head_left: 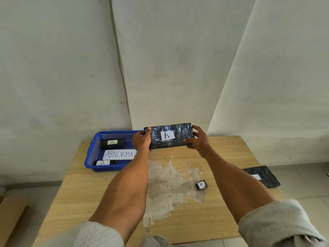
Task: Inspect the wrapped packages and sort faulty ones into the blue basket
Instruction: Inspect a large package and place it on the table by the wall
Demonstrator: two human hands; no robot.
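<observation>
- A person stands at a pale wooden table (222, 152), arms stretched forward, holding up a flat rectangular package wrapped in black plastic film (170, 136).
- The left hand (142, 142) clasps one short end and the right hand (197, 140) the other, so the package hangs in the air between them. Its white label marked "A" faces the wearer, probably so the wrapping can be checked.
- Just beside and below the left-hand grip sits a blue plastic mesh basket (92, 154) with a paper sign reading "ABNORMAL" (119, 154).
- It holds two dark wrapped packages: one at the far side (112, 143), one at the near side (104, 162).
- Below the right-hand grip, a small wrapped package (201, 185) lies on the table.
- Out beyond the right forearm, another flat black package (261, 176) lies at the table's edge.
</observation>
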